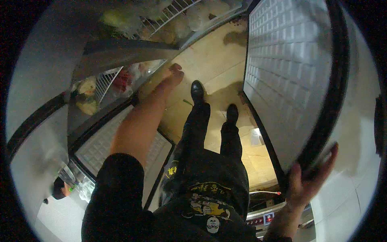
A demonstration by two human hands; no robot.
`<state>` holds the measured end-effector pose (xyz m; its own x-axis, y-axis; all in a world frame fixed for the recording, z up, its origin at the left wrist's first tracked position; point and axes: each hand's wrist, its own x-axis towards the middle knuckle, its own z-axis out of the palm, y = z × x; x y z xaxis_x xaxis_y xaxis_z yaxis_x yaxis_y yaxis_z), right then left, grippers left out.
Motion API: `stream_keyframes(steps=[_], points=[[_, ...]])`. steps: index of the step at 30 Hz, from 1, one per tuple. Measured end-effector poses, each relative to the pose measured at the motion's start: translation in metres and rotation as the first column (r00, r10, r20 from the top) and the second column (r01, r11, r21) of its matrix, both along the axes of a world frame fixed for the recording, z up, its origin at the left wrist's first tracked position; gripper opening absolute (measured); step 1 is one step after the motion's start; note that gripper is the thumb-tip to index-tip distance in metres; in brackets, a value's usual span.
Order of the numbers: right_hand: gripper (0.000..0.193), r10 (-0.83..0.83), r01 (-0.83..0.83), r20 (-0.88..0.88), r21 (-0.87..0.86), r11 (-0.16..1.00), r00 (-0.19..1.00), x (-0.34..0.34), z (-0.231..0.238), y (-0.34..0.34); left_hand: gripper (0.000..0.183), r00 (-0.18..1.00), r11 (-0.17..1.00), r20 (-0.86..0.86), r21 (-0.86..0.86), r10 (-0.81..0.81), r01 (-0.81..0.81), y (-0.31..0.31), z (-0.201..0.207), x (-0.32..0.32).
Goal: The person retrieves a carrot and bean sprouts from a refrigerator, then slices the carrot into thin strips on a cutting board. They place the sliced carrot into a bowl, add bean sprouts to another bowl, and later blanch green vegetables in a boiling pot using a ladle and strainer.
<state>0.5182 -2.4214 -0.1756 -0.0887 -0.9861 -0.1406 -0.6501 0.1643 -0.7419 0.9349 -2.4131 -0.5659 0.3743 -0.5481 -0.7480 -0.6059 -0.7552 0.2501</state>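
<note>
An open refrigerator door, with a white ribbed inner panel and black gasket, stands on the right. My right hand is at its near edge, thumb on one side and stretched fingers on the other, gripping it. My left arm reaches forward, and my left hand hangs beside the refrigerator shelves with its fingers curled in. Nothing shows in it. Near that hand are a lower compartment with red bagged food and a white wire rack. Pale yellowish food lies at the rack's left.
Higher up, another compartment holds bagged greens and a wire rack. A second open door with a white panel lies below my left arm. My shoes stand on beige floor tiles. Clear plastic bags sit at lower left.
</note>
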Motion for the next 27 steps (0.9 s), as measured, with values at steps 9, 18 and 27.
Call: stream_keyframes(steps=[9, 18, 27], points=[[0.092, -0.074, 0.074, -0.038, -0.002, 0.997, 0.997, -0.007, 0.005, 0.009, 0.038, 0.982, 1.000, 0.187, -0.008, -0.001, 0.002, 0.066, -0.124, 0.128], [0.094, -0.129, 0.132, -0.062, 0.034, 0.991, 0.990, 0.000, 0.003, 0.010, 0.054, 0.939, 0.895, -0.343, -0.418, 0.006, -0.159, 0.074, -0.185, 0.138], [0.097, -0.127, 0.128, -0.018, 0.093, 0.987, 0.992, 0.017, -0.013, -0.003, 0.045, 0.552, 0.865, 0.815, -0.137, -0.178, 0.482, -0.117, -0.207, 0.137]])
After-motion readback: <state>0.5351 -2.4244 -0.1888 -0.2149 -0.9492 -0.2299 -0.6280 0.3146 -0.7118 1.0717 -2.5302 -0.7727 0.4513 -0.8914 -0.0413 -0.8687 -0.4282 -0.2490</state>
